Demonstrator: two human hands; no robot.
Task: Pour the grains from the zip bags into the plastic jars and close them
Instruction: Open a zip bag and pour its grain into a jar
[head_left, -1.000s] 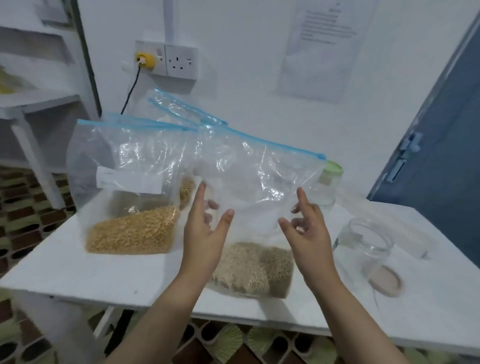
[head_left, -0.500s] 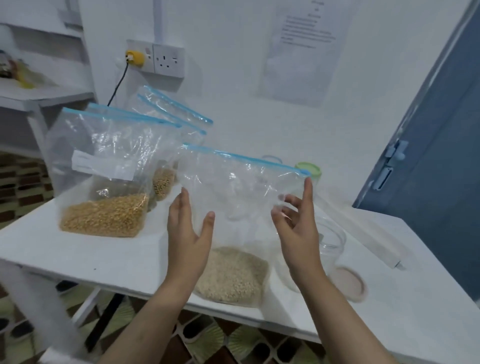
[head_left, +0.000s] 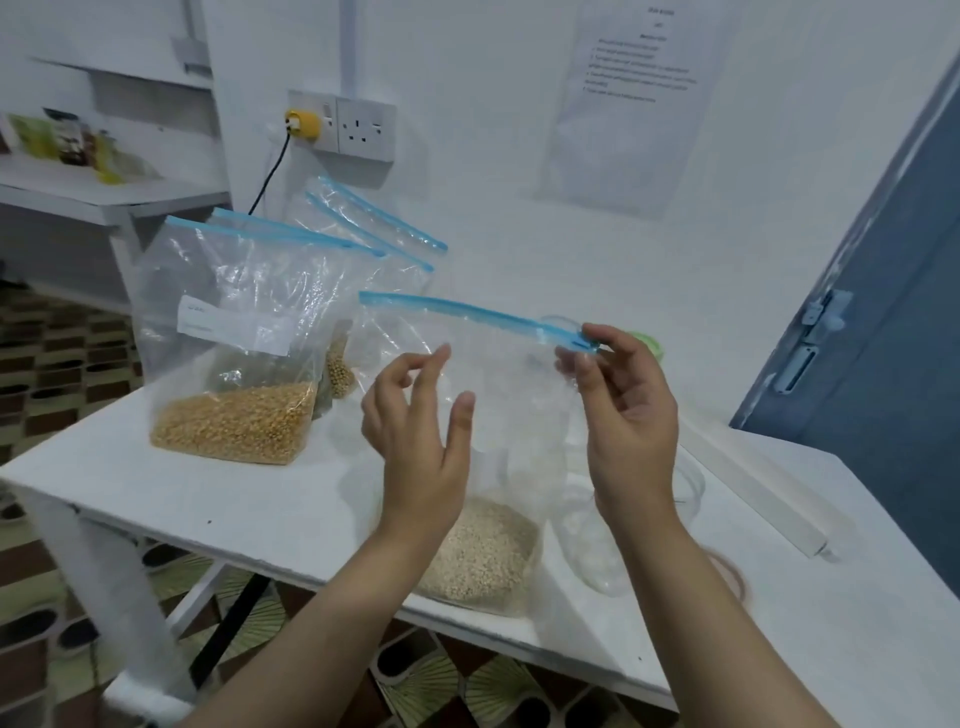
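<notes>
I can read no text here. The printed paper sheet (head_left: 631, 98) on the wall carries several lines, all too blurred. The white label (head_left: 234, 326) on the yellow-grain zip bag (head_left: 244, 343) shows faint, illegible marks.

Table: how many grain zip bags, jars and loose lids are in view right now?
Grain zip bags: 3 (pale-grain bag, yellow-grain bag, rear bag)
Jars: 2 (open clear jar, green-lidded jar)
Loose lids: 1 (loose lid)
Total: 6
</notes>
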